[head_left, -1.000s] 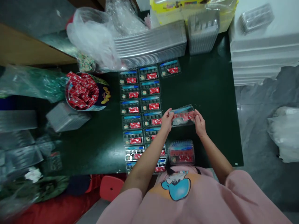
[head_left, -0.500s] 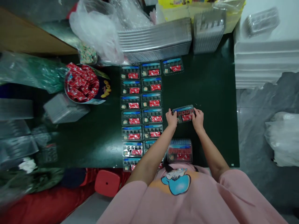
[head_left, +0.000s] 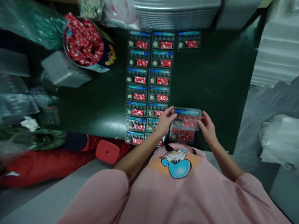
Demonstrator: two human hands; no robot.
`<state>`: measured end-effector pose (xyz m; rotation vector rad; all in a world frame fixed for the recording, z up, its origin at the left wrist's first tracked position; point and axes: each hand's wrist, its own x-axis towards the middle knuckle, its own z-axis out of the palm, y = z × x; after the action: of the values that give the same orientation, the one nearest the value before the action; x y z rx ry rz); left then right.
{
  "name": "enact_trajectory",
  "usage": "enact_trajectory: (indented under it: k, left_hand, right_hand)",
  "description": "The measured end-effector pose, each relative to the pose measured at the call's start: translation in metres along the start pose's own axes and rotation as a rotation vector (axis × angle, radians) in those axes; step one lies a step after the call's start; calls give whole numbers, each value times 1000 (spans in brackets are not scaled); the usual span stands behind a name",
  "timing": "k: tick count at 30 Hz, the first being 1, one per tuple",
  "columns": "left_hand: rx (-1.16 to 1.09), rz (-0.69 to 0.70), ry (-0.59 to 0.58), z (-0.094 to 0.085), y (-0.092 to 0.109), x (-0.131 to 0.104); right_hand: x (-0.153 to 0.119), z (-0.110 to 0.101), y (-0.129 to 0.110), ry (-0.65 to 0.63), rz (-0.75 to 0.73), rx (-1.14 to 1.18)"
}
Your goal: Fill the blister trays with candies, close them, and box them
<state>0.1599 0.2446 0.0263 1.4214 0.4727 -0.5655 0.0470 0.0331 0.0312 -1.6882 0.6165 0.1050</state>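
Observation:
A clear plastic tray (head_left: 189, 123) hangs level between my two hands, slightly blurred. In it lie a blue pen-like stick, a red patterned packet and a row of small dark red pieces. My left hand (head_left: 165, 120) pinches its left end, and my right hand (head_left: 206, 126) grips the right end. Just under it, close to my body, a stack of filled trays (head_left: 182, 137) is partly covered by the held one. Left of my hands, similar trays (head_left: 161, 81) with blue sticks and red packets lie in columns on the dark green table (head_left: 215, 74).
A round tub (head_left: 107, 56) full of red packets (head_left: 85, 42) stands at the left, beside stacked clear trays (head_left: 67, 70). Long stacks of clear trays (head_left: 175, 14) line the back. White foam-like sheets (head_left: 271, 53) stand at the right, and a red stool (head_left: 107, 151) is below the table's front edge.
My hands have brought the held tray toward my body, from above the bare table to over the stack of filled trays. The head view has shifted too.

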Motion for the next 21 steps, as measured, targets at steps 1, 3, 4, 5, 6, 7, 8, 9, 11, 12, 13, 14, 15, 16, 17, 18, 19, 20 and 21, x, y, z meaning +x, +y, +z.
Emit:
enact_trajectory:
  k: [1, 3, 4, 5, 6, 7, 8, 9, 11, 12, 13, 14, 15, 16, 17, 18, 19, 20, 21]
  left_hand:
    - [25, -25, 5, -11, -7, -21]
    - [82, -62, 16, -28, -26, -52]
    - [120, -62, 25, -33, -36, -62]
    - [167, -47, 36, -37, -46, -67]
    - [222, -19, 48, -39, -55, -69]
    - [283, 15, 57, -40, -63, -67]
    - [346, 51, 62, -40, -69, -63]
    - [408, 86, 60, -40, -74, -59]
    - [506, 140, 42, -38, -79, -49]
    - [537, 157, 29, -38, -81, -45]
    - [555, 168, 14, -37, -81, -43]
    - [559, 171, -2, -37, -82, -41]
    - [554, 170, -18, -37, -82, -40]
    - [543, 167, -34, -36, -82, -40]
    - [530, 164, -47, -36, -82, -40]
    - [515, 167, -50, -36, -81, -42]
    - [500, 175, -46, -36, -81, -43]
    - [483, 188, -33, -37, -80, -46]
    - [463, 203, -13, -37, -80, -49]
  right_hand:
    - [-20, 1, 0, -30, 14, -23]
    - [-51, 4, 7, -69, 36, -87]
    - [-62, 6, 12, -77, 44, -121]
    - [-69, 9, 19, -76, 51, -152]
    - [-73, 11, 26, -69, 58, -177]
    - [-74, 13, 33, -62, 64, -198]
    - [-74, 15, 39, -54, 66, -217]
    - [-72, 17, 44, -48, 66, -234]
    - [-69, 19, 51, -44, 56, -264]
    - [-68, 20, 54, -42, 50, -273]
    - [-67, 20, 56, -41, 45, -279]
    - [-67, 20, 58, -40, 41, -281]
    - [-67, 20, 59, -38, 39, -283]
    - [-66, 20, 61, -34, 39, -286]
    - [-66, 19, 62, -28, 38, -294]
    - [-65, 18, 62, -17, 36, -304]
    - [-64, 17, 62, -1, 34, -316]
    - [-63, 15, 60, 20, 30, -325]
    - [-62, 12, 58, 40, 22, -333]
